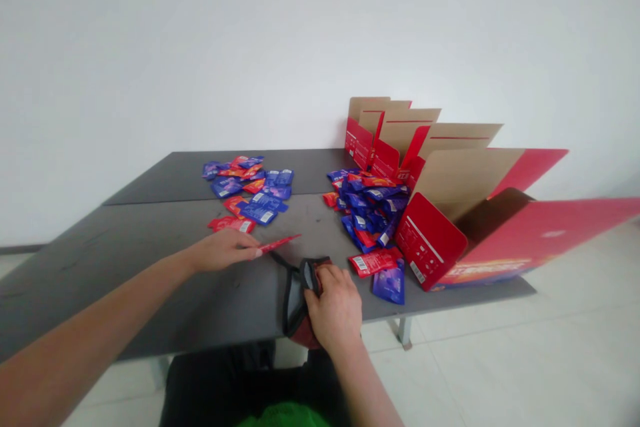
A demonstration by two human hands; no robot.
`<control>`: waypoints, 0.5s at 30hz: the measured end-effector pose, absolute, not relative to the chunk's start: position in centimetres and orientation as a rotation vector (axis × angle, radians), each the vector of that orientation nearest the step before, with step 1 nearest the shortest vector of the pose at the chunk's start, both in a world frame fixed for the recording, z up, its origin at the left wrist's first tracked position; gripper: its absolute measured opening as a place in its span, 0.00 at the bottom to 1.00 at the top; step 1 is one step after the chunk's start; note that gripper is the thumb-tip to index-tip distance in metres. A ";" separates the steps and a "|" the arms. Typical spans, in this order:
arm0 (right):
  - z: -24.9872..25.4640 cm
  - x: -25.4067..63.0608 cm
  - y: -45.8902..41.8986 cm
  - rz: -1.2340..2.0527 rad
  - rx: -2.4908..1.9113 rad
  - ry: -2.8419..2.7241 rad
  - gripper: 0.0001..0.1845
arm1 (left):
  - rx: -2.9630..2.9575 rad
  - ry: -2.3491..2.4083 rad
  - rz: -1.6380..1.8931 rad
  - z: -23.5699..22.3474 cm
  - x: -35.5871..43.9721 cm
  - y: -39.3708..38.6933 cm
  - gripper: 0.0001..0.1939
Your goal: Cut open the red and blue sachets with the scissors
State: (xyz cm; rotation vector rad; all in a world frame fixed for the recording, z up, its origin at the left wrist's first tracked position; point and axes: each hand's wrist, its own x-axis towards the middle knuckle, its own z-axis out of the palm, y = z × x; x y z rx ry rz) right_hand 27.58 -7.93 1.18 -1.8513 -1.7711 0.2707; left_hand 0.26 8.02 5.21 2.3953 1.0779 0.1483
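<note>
Between the thumb and fingers of my left hand (227, 249) is a thin red packet (279, 244), held nearly edge-on above the table. My right hand (336, 303) is closed on the rim of a small dark-edged fabric pouch (295, 293) at the table's front edge. The pouch has a grey lining, a reddish-brown outside and a dark strap. Its mouth gapes toward the left, and what lies inside is hidden. Just beyond my left hand lies another red packet (231, 223). To the right of my right hand are a red packet (375, 261) and a purple packet (390, 283).
Loose blue and red packets (260, 207) lie scattered on the grey table (165, 293) at left. A larger heap of packets (370, 210) leans against a row of open red cardboard boxes (433, 240) along the right side. A white wall (250, 47) stands behind.
</note>
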 end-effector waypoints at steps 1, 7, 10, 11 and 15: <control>1.2 27.6 -7.9 0.280 -1.851 -1.768 0.09 | 2.376 1.093 0.144 5.0 0.1 8.6 0.25; 1.0 27.5 -7.9 0.303 -1.869 -1.759 0.09 | 2.320 1.102 0.272 2.4 -0.7 10.6 0.22; 0.9 27.5 -7.9 0.295 -1.869 -1.779 0.09 | 2.382 1.061 0.255 2.6 -0.2 10.6 0.22; 0.9 27.4 -7.8 0.290 -1.871 -1.785 0.08 | 2.403 1.030 0.227 3.0 0.1 10.6 0.22; 1.5 26.3 -6.1 0.263 -1.868 -1.886 0.05 | 2.456 0.841 0.054 5.2 1.7 10.7 0.20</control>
